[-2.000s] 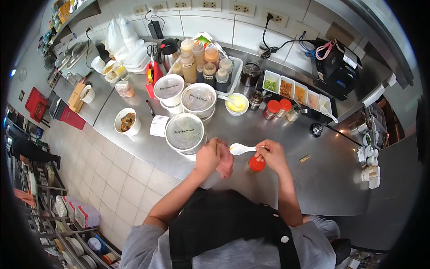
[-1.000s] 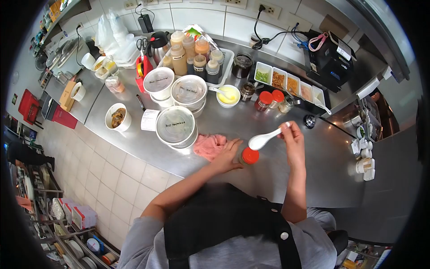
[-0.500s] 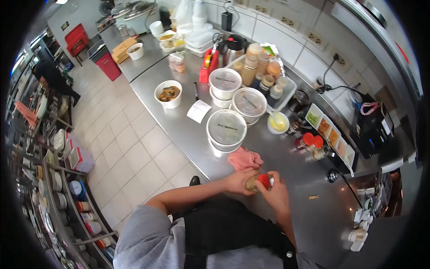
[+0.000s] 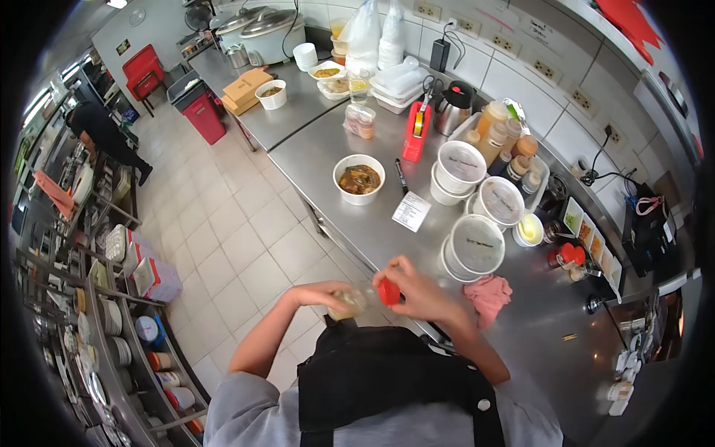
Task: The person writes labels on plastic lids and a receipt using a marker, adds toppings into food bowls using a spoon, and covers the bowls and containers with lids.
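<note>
My left hand (image 4: 325, 296) is closed around a small clear jar (image 4: 351, 300) with pale contents, in front of my apron. The jar is tilted, and my fingers cover part of it. In my right hand (image 4: 428, 293) a red lid (image 4: 389, 292) is pinched between thumb and fingers, close by the jar's right end. I cannot tell whether lid and jar still touch. Beyond my hands, a white bowl of brown food (image 4: 359, 179) rests on the steel counter, beside a printed slip (image 4: 411, 211) and a black marker (image 4: 401, 176).
Stacked lidded tubs (image 4: 475, 244) and a pink cloth (image 4: 489, 296) lie right of my hands. Farther back are a red tape dispenser (image 4: 415, 134), squeeze bottles (image 4: 491, 138) and red-lidded jars (image 4: 570, 255). A person in dark clothes (image 4: 100, 130) stands by the left shelves.
Both hands with the jar and red lid have moved left, off the counter's edge. The red lid has shifted toward the jar's right side. My view has turned, so the counter appears farther right.
</note>
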A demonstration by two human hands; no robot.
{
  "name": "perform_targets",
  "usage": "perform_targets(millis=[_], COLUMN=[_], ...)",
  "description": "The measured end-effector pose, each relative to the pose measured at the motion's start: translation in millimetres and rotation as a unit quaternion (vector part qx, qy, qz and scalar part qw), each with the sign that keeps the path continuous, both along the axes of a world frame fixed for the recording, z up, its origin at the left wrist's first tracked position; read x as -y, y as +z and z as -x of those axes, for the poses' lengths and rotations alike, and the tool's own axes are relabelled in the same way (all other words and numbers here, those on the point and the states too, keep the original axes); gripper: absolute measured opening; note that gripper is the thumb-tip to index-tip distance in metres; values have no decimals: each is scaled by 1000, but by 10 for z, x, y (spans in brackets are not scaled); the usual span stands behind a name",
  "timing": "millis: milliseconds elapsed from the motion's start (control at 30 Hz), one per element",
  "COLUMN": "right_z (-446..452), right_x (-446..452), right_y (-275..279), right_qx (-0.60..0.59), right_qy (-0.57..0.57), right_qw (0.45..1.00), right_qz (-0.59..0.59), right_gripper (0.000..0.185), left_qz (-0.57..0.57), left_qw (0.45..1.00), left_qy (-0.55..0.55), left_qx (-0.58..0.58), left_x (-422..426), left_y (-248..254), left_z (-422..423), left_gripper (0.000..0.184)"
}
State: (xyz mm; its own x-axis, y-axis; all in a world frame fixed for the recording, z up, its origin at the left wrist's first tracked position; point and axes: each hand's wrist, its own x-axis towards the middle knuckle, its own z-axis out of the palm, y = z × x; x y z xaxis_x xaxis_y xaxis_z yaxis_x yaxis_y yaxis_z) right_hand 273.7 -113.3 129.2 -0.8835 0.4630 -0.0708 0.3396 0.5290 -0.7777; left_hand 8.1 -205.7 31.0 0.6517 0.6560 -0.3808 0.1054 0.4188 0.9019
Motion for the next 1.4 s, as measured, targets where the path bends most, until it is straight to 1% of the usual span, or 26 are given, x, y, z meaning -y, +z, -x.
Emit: perform_targets(millis=[67, 100, 167, 200, 267, 300, 367, 400, 467, 500, 567, 600, 633, 667, 700, 767, 800, 833, 900, 933, 1067, 1167, 1267, 1300, 1367, 1400], right_z=[343, 492, 731, 819, 915, 949, 1042, 1113, 1225, 1308, 1531, 1625, 1713, 1799, 1879, 2059, 2159, 2255, 2420, 2509, 2925, 3184, 3393, 3452, 3548, 3591], right_x=[-91, -174, -384, -462, -595, -583, -534, -533, -558, -541, -512, -562, -632, -693, -735, -812, -873, -923, -1022, -1049, -1227, -1319, -1409, -1419, -1481, -1511], right_y=[-28, -232, -813, -1043, -1353, -1302, -1013, -938, -772, -508, 163, 323, 450, 541, 626, 734, 688, 658, 619, 610, 515, 364, 219, 185, 148, 139], right_qx=[45, 44, 154, 154, 238, 240, 221, 223, 20, 23, -53, -54, -87, -117, -121, -167, -242, -245, -357, -386, -325, -309, -290, -276, -266, -263], right_qy=[-45, -50, -123, -125, -215, -215, -289, -286, -356, -355, -268, -268, -210, -147, -147, -200, -223, -224, -270, -274, -225, -239, -293, -314, -340, -363], right_qw=[997, 997, 974, 974, 934, 934, 914, 915, 925, 926, 956, 956, 938, 891, 890, 908, 908, 907, 872, 868, 895, 903, 892, 889, 879, 875], right_qz=[-45, -44, -112, -109, -157, -156, -180, -180, -127, -126, -107, -105, -263, -414, -415, -329, -259, -259, -198, -152, -206, -180, -185, -187, -201, -184], right_gripper=[46, 46, 58, 58, 60, 60, 53, 53, 40, 40, 34, 34, 30, 26, 26, 20, 18, 18, 19, 19, 20, 22, 23, 23, 22, 21], left_qz=[-18, -17, -29, -26, -86, -85, -216, -214, -274, -271, -329, -329, -367, -404, -406, -432, -435, -436, -437, -446, -445, -459, -468, -469, -490, -493], left_qw=[994, 995, 960, 961, 912, 912, 862, 861, 835, 836, 807, 807, 787, 763, 761, 732, 731, 721, 710, 700, 681, 685, 687, 699, 694, 701], left_qy=[107, 102, 277, 274, 399, 399, 449, 451, 462, 463, 472, 472, 464, 455, 456, 454, 452, 464, 480, 481, 512, 508, 510, 496, 481, 472], left_qx=[6, 4, 39, 37, -32, -31, -92, -92, -116, -115, -133, -135, -177, -217, -219, -267, -270, -273, -273, -282, -277, -247, -221, -215, -216, -206], left_x=[144, 181, 279, 289, 197, 123, -67, -143, -330, -423, -590, -674, -762, -848, -935, -1114, -1203, -1289, -1464, -1543, -1818, -2059, -2281, -2335, -2505, -2577], left_y=[-89, -91, -74, -29, 47, 15, -89, -86, -62, -39, 41, 130, 239, 304, 339, 417, 454, 481, 473, 431, 429, 347, 273, 255, 253, 247], left_z=[496, 640, 916, 1019, 1092, 1142, 1245, 1285, 1330, 1352, 1400, 1447, 1492, 1542, 1594, 1728, 1783, 1831, 1926, 1975, 2042, 2106, 2149, 2171, 2198, 2207], left_gripper=[70, 70, 70, 70, 73, 73, 76, 76, 83, 83, 73, 73, 73, 72, 72, 75, 75, 74, 74, 72, 69, 72, 72, 72, 71, 71])
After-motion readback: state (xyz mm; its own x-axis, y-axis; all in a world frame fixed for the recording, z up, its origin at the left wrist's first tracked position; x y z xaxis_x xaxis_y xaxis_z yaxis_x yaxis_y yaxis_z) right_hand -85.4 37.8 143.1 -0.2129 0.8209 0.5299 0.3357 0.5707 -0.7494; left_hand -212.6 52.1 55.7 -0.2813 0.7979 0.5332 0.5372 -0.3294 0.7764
